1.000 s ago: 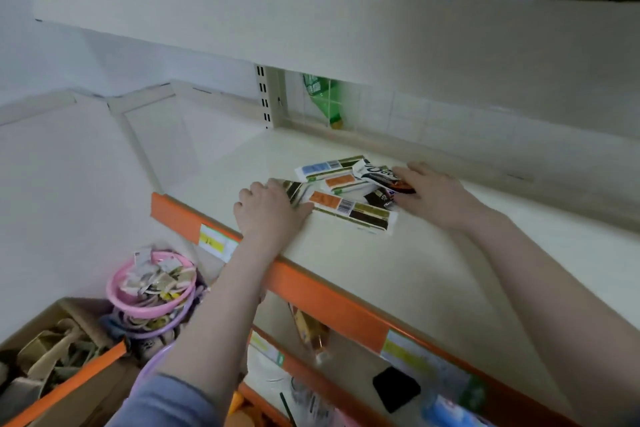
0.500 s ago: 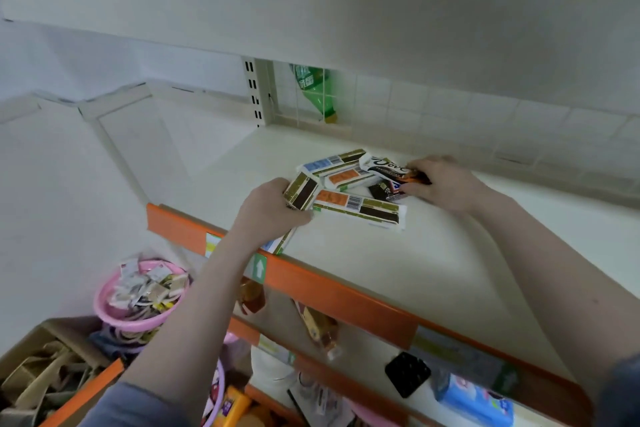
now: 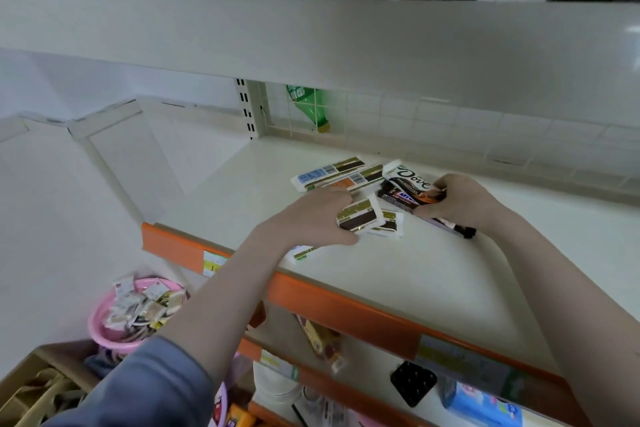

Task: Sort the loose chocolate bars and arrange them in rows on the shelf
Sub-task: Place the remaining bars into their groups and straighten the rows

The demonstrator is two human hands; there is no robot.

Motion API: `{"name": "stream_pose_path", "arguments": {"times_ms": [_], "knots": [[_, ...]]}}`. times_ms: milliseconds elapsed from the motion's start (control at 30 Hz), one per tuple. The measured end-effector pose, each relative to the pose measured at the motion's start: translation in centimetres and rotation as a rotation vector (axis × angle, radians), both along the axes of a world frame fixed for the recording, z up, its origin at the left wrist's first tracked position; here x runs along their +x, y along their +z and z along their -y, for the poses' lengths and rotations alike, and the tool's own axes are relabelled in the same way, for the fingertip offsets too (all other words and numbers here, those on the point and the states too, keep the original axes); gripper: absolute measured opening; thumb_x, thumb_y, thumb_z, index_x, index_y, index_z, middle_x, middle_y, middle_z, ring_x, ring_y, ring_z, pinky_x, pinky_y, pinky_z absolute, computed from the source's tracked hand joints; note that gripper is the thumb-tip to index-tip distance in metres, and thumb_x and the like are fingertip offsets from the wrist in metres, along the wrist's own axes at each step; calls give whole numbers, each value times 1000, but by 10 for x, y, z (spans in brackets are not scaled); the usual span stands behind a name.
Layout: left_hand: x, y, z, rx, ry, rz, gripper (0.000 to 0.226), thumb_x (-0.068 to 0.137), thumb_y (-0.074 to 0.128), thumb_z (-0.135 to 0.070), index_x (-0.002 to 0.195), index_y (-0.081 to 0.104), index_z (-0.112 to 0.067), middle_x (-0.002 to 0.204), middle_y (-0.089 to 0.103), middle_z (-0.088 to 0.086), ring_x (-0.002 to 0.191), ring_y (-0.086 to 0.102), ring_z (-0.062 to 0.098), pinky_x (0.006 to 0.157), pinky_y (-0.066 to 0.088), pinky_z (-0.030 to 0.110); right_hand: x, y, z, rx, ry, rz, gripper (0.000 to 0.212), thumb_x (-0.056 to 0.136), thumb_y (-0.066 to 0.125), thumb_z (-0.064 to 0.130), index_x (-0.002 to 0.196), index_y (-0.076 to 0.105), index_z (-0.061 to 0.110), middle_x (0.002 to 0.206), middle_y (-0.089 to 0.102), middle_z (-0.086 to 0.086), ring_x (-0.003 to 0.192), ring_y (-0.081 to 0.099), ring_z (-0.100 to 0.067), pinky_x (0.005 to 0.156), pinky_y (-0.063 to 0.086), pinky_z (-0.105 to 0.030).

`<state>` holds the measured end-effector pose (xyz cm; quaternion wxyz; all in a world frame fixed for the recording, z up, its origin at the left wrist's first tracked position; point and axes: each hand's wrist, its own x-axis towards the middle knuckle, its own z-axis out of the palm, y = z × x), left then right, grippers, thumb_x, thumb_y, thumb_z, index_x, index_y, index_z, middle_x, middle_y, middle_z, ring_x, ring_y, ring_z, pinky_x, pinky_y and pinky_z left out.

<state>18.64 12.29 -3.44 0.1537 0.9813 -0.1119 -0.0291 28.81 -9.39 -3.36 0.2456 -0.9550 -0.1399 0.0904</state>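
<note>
The work stands at the sorting stage: no row has yet been laid on the shelf [image 3: 433, 274]. The left hand [image 3: 311, 222] has its fingers curled round white-wrapped bars [image 3: 358, 218], pinched between thumb and fingers, their ends showing gold and dark brown bands; one end of a like bar shows under the wrist. The right hand [image 3: 460, 201] grips a bundle of dark-wrapped bars [image 3: 410, 189] with fingers closed about their near ends, the bundle lying just above or on the shelf surface; which cannot be told. Two further white bars [image 3: 337, 175] lie flat and untouched behind the left hand, side by side, towards the rear of the shelf. My judgement: the kinds are being separated by wrapper, white in one hand and dark in the other; the next move calls for setting each handful down apart and squaring the bars edge to edge, the two loose ones being gathered into the white group. As to writing, "Dove" is legible in white script on the uppermost dark wrapper. Barcodes with blue and orange panels show on the loose bars, their text too small to read. The labels on the orange shelf edge [image 3: 346, 308] are illegible.
</note>
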Motion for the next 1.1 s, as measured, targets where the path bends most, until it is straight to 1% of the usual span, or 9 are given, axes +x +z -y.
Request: {"name": "stream_pose_path", "arguments": {"times_ms": [133, 333, 400, 500, 567, 700, 800, 967, 1100], "knots": [[6, 0, 6, 79, -21, 56, 34, 81, 62, -43, 103, 54, -19, 89, 41, -6, 88, 36, 13, 74, 29, 27, -12, -1, 6, 46, -59, 15, 42, 62, 78, 32, 91, 58, 8, 85, 58, -5, 78, 52, -22, 61, 37, -29], [2, -1, 20, -168, 197, 4, 50, 66, 74, -32, 104, 43, -22, 96, 52, -4, 88, 51, 19, 71, 44, 34, -32, -2, 12, 69, -132, -5, 44, 60, 77, 26, 96, 55, 13, 76, 57, -1, 74, 54, -21, 50, 34, -25], [1, 1, 24, -138, 265, -26, 50, 67, 73, -32, 109, 48, -19, 96, 55, -3, 88, 53, 19, 70, 45, 32, -38, -3, 14, 79, -163, -25, 42, 60, 75, 24, 96, 55, 13, 75, 56, 0, 72, 54, -20, 49, 33, -24], [-3, 3, 26, -116, 299, -2, 23, 68, 70, -30, 85, 59, -19, 82, 60, -1, 78, 58, 19, 58, 40, 25, -46, -3, 17, 108, -223, -41, 43, 59, 73, 20, 97, 54, 13, 79, 56, -1, 71, 54, -20, 49, 33, -23], [-7, 3, 24, -194, 350, 10, 19, 70, 68, -30, 82, 57, -21, 78, 60, -2, 74, 58, 18, 55, 39, 24, -50, -2, 18, 83, -239, -36, 45, 59, 73, 18, 99, 54, 12, 82, 56, -2, 76, 53, -21, 50, 32, -22], [-15, 13, 17, -763, 454, -89, 25, 74, 67, -18, 97, 59, -19, 88, 69, 3, 70, 69, 15, 70, 55, 30, -59, 3, 15, 41, -282, -90, 41, 59, 71, 16, 95, 53, 9, 76, 55, -3, 73, 57, -25, 49, 35, -23], [-23, 20, 15, -1156, 473, -196, 21, 79, 64, -6, 98, 57, -11, 83, 71, 13, 66, 70, 18, 66, 57, 34, -68, 8, 9, 4, -290, -108, 40, 61, 67, 15, 96, 50, 10, 74, 52, -2, 69, 56, -25, 49, 36, -23], [-38, 21, 15, -1478, 534, -271, 12, 82, 61, -3, 93, 60, -6, 65, 68, 8, 58, 68, 17, 55, 56, 31, -83, 13, 1, 147, -325, -28, 34, 62, 69, 14, 92, 53, 9, 75, 57, -5, 70, 57, -23, 51, 37, -24], [-52, 17, 21, -1626, 573, -310, 4, 84, 60, -4, 87, 60, -5, 58, 68, 7, 53, 67, 16, 50, 56, 27, -105, 23, 2, 562, -384, -81, 35, 62, 73, 2, 89, 53, 11, 75, 60, -8, 65, 60, -26, 56, 47, -29]]}}
